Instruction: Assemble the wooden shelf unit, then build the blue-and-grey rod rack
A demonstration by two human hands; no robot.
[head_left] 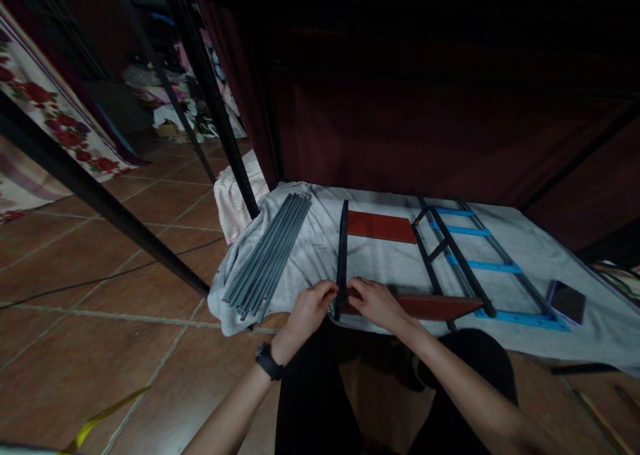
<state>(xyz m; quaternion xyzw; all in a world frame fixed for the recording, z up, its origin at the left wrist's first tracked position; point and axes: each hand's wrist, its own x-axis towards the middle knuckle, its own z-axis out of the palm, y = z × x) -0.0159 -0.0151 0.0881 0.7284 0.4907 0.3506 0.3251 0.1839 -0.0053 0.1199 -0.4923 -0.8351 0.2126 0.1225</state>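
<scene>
In the head view, a black frame bar point(343, 241) runs away from me on a grey cloth. Close to the bar's near end, my left hand point(314, 306) is closed in a pinch, and what its fingertips hold is too small to make out. From the other side my right hand point(376, 301) has its fingers closed at the same bar. Under my right wrist lies a long reddish-brown board point(435, 306), attached along the frame's near side. Farther back sits a second reddish-brown board point(381, 226). Another black leg assembly point(453, 255) stands at the right end.
Several grey metal rods point(270, 255) lie bundled left of the frame. To the right are a blue-and-grey ladder-like frame point(500, 267) and a phone point(567, 301). Black posts point(220, 101) rise at the left. A cable point(125, 268) crosses the tiled floor.
</scene>
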